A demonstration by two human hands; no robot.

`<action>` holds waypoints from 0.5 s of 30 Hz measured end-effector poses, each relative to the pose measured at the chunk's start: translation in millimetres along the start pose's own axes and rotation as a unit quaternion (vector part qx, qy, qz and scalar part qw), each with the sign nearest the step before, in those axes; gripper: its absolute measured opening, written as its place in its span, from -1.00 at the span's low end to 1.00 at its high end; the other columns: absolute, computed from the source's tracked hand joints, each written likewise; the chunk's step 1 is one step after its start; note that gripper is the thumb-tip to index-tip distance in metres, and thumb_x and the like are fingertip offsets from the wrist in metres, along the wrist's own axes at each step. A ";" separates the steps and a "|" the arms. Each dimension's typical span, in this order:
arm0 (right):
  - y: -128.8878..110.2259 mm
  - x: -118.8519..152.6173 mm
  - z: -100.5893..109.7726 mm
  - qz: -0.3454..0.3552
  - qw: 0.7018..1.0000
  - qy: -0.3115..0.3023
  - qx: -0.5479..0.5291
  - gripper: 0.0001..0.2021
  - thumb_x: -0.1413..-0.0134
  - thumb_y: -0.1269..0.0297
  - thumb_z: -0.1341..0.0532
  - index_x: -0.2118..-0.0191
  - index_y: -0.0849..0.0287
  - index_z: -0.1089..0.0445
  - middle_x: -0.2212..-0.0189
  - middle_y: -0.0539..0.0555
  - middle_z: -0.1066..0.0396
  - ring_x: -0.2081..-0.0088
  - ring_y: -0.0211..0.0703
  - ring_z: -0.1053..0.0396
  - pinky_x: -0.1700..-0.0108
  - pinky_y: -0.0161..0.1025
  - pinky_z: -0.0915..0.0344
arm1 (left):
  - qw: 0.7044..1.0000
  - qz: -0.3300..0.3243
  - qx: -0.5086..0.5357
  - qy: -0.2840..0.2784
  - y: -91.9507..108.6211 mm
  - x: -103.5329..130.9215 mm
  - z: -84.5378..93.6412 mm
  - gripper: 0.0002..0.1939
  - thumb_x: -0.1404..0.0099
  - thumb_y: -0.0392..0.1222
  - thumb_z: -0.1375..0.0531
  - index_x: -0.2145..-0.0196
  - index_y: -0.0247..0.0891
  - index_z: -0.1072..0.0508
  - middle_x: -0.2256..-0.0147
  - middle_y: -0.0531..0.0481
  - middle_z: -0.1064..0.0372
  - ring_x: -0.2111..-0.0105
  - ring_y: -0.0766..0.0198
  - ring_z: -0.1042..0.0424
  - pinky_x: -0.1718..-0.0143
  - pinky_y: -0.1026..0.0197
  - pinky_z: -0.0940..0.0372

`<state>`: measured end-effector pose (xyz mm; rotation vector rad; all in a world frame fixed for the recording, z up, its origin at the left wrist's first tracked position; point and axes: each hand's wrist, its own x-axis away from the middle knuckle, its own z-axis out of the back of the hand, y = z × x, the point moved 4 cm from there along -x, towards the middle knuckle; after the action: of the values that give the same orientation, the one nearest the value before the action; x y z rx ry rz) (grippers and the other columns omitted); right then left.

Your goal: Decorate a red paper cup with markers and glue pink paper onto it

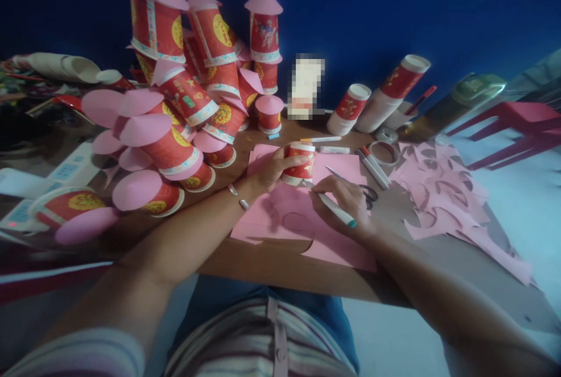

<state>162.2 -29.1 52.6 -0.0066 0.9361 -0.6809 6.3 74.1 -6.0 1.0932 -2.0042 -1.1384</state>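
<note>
My left hand [272,169] is wrapped round a red paper cup [301,158], which stands upside down over pink paper [280,226]. In my right hand [348,199] is a white marker with a green end [336,210]; its tip side points toward the base of the cup, and the fingers hide the tip. A round outline shows on the pink sheet below the cup. Scissors [369,193] lie just beyond my right hand, partly covered by it. A capped white marker [335,149] rests behind the cup.
Red cups with pink cone tops [177,140] are piled at left. Stacked cups [349,109] stand at the back right. Tape [384,153], two markers [374,169] and pink scraps [442,190] lie on the right. A red stool [521,123] stands beyond the table's right edge.
</note>
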 end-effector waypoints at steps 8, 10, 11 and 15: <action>0.2 -0.2 -0.3 -0.001 1.000 -0.021 -0.002 -0.87 -0.36 0.48 -0.25 0.17 0.08 -0.38 0.41 -0.02 -0.52 0.43 -0.21 -0.50 0.38 -0.27 -0.36 | 1.000 -0.006 -0.013 -0.004 -1.8 -1.2 1.4 -0.38 -0.10 -0.02 -0.50 -0.09 -0.23 -0.52 0.09 -0.12 -0.63 0.17 0.13 -0.61 0.18 0.14 -0.45; -0.2 0.1 -1.0 0.002 1.000 -0.030 -0.009 -0.87 -0.35 0.49 -0.24 0.18 0.08 -0.37 0.42 -0.03 -0.51 0.45 -0.22 -0.49 0.39 -0.28 -0.34 | 1.000 -0.006 -0.010 -0.002 -2.2 -1.7 2.3 -0.37 -0.09 -0.02 -0.52 -0.09 -0.23 -0.53 0.10 -0.11 -0.63 0.18 0.14 -0.60 0.17 0.14 -0.44; -0.4 0.4 -1.3 0.003 0.999 -0.032 -0.012 -0.86 -0.34 0.49 -0.24 0.19 0.08 -0.37 0.43 -0.04 -0.51 0.46 -0.23 -0.49 0.40 -0.28 -0.33 | 1.000 -0.006 -0.009 -0.001 -2.3 -2.0 2.6 -0.36 -0.08 -0.02 -0.53 -0.08 -0.24 -0.53 0.11 -0.10 -0.63 0.19 0.14 -0.60 0.17 0.13 -0.44; -1.1 0.7 -1.9 0.005 0.999 -0.035 -0.004 -0.86 -0.33 0.49 -0.25 0.21 0.08 -0.36 0.44 -0.05 -0.50 0.48 -0.25 -0.47 0.41 -0.29 -0.31 | 1.000 -0.008 -0.002 -0.003 -1.7 -2.3 2.3 -0.38 -0.04 -0.01 -0.55 -0.02 -0.24 -0.56 0.13 -0.09 -0.63 0.20 0.15 -0.58 0.15 0.12 -0.42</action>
<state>160.4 -29.9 51.3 -0.0332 0.8722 -0.6638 6.3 76.5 -8.8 1.1077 -1.9995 -1.1543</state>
